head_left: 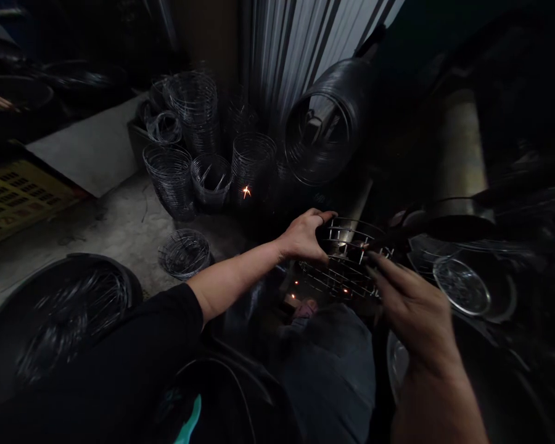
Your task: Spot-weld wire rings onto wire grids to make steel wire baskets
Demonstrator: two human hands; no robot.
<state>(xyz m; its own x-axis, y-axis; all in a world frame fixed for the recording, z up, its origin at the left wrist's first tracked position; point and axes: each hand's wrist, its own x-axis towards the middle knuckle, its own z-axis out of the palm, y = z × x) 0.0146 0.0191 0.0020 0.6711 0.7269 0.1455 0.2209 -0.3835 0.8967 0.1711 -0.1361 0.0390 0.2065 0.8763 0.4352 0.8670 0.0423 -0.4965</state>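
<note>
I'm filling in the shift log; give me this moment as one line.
left hand: holding wire basket | right hand: at basket's right side | sparks: scattered nearby

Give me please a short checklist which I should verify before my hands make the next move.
1. Left hand secure on the wire frame: ok, thumb and fingers are around its side.
2. Right hand secure on the frame: cannot tell, its fingertips are dark and blurred.
3. Hands gloved: not ok, both are bare.
4. Sparks well away from the hands: not ok, some glow just below the frame.
5. Standing wire coil apart from the hands: ok, it is beyond them.
</note>
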